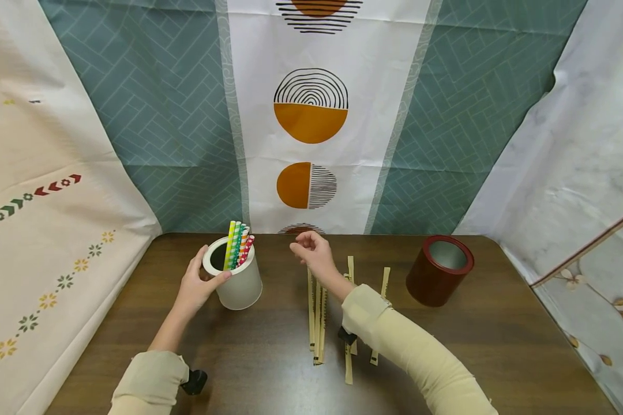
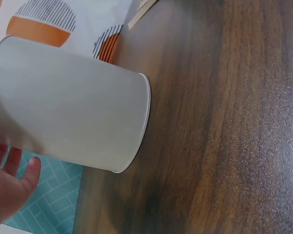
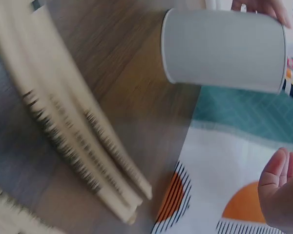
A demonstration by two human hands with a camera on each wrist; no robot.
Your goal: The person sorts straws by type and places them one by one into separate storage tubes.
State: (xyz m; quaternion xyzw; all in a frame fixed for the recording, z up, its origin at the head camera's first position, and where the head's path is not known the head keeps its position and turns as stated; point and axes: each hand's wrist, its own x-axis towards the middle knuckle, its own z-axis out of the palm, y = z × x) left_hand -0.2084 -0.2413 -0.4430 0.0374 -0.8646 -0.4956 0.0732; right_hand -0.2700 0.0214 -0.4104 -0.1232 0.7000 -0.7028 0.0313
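At the left of the table, a whitish-grey can (image 1: 240, 288) stands upright with several patterned paper straws (image 1: 237, 248) leaning inside it. My left hand (image 1: 197, 285) grips the can near its rim, thumb on the near side and fingers round the left. In the left wrist view, fingers (image 2: 12, 165) show beside the can's wall (image 2: 73, 102). Raised to the right of the can, my right hand (image 1: 316, 256) has loosely curled fingers and no visible object in them. Below it lie several narrow tan paper-wrapped sticks (image 1: 319, 323) with dark printing, sharper in the right wrist view.
A dark red can (image 1: 436, 276) with a grey inside stands at the right of the table. More wrapped sticks (image 1: 381, 288) lie between it and the right forearm. Patterned cloth (image 1: 311, 127) hangs behind the brown wooden table (image 1: 270, 369).
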